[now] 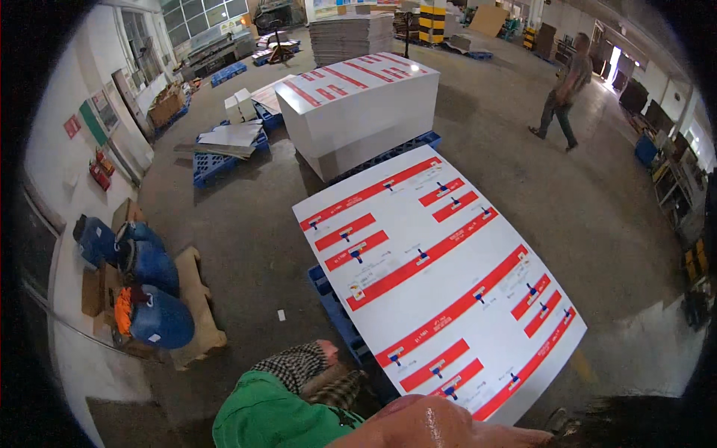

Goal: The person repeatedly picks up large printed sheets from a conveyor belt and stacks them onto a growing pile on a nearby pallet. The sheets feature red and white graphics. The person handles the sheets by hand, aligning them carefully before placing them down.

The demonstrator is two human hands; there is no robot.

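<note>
Hands' grip cannot be told: the left hand (326, 352) rests just left of the red-and-white printed sheet (441, 265) above a blue pallet (323, 290), its long axis slanting far-left to near-right; no right hand is discernible.

Large, rectangular, white paper sheet with red bars (451, 278), at the wearer's one o'clock.
It lies printed side up, its length slanting from eleven o'clock to five; long and short red bars run eight to two, dotted with small dark-blue marks.
</note>
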